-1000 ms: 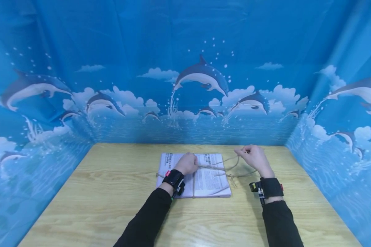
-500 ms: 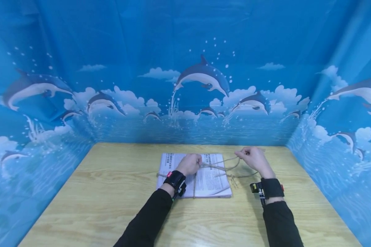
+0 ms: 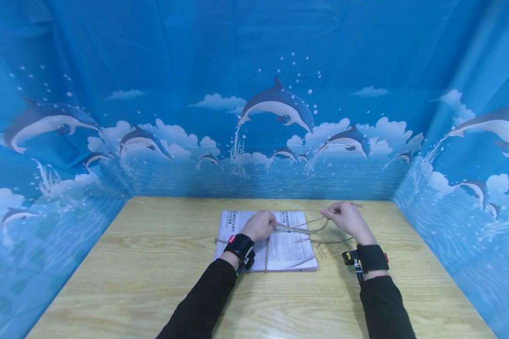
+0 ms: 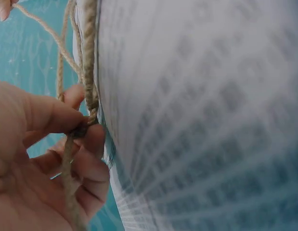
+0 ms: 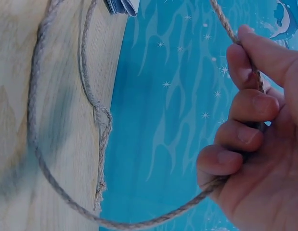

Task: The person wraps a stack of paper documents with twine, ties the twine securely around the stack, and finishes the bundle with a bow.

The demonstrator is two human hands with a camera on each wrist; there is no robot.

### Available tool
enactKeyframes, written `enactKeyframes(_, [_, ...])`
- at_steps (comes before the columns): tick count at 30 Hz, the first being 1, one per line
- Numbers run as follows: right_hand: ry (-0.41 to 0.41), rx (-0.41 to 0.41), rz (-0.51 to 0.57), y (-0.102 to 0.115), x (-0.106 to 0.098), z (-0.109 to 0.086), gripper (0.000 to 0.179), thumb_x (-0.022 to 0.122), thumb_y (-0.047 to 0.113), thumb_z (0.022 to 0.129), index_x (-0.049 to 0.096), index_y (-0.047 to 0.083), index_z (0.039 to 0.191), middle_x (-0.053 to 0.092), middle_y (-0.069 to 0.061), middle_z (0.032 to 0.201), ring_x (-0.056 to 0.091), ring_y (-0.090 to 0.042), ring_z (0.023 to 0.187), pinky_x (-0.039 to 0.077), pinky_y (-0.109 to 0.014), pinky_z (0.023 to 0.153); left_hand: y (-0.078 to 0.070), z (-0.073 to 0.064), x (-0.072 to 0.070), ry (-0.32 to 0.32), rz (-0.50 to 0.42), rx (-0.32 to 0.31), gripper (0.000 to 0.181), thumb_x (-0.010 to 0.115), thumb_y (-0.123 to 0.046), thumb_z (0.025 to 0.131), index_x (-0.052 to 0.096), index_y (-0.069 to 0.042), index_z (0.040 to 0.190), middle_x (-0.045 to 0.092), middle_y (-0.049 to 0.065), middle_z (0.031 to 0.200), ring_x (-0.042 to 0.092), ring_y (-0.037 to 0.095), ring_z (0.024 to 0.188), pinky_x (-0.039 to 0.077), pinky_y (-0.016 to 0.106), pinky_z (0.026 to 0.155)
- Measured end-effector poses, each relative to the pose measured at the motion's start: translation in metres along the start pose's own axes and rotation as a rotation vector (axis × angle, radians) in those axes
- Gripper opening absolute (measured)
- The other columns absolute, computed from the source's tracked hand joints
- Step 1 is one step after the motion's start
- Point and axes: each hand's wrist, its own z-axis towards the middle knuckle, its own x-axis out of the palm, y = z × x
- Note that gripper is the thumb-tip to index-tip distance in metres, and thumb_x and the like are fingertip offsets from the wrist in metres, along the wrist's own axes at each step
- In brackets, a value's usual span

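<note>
A flat stack of newspapers [image 3: 286,252] lies on the table with brown twine [image 3: 266,256] crossing it lengthwise and sideways. Over the middle of the stack, my left hand [image 3: 259,226] pinches the twine where strands meet; the left wrist view shows thumb and fingertips on a knot-like crossing [image 4: 80,130]. My right hand [image 3: 345,218] is raised beyond the stack's right side. Its fingers curl round a strand of twine [image 5: 223,21], which runs taut toward the left hand, while the rest hangs in a loop [image 5: 132,225] below.
The wooden table [image 3: 152,292] extends on all sides of the stack. A frayed twine end [image 3: 321,249] lies by the stack's right edge. Blue dolphin-print sheeting [image 3: 186,174] closes off the back and both sides.
My left hand has shifted slightly right along the twine, its fingertips now further over the strands. The right hand has dipped slightly and keeps its hold on the twine.
</note>
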Motion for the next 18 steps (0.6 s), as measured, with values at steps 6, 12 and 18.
enactKeyframes(6, [0.026,0.002,-0.002,-0.002,0.0,0.0,0.037,0.059,0.038,0.098,0.064,0.012,0.072,0.035,0.005,0.057,0.031,-0.015,0.05,0.033,-0.031,0.057,0.001,-0.001,-0.002,-0.006,-0.002,0.063,0.019,0.058,0.0,0.087,0.065,-0.007,0.07,0.058,0.0,0.075,0.05,0.014,0.066,0.041,0.025,0.059])
enactKeyframes(12, [0.008,-0.008,-0.024,-0.002,-0.006,-0.002,0.032,0.063,0.042,0.095,0.073,0.013,0.086,0.063,-0.001,0.074,0.049,-0.017,0.061,0.041,-0.031,0.062,0.003,-0.008,-0.005,-0.029,0.035,0.078,0.039,0.06,-0.004,0.088,0.034,-0.014,0.061,0.035,0.001,0.071,0.033,0.014,0.061,0.028,0.026,0.056])
enactKeyframes(18, [-0.05,-0.017,-0.068,-0.003,-0.014,-0.006,0.036,0.068,0.046,0.09,0.075,0.011,0.093,0.071,-0.008,0.094,0.06,-0.016,0.076,0.047,-0.031,0.065,0.005,-0.02,-0.01,-0.07,0.191,0.005,0.024,0.063,-0.007,0.087,0.053,-0.012,0.066,0.051,0.0,0.074,0.045,0.014,0.063,0.038,0.026,0.054])
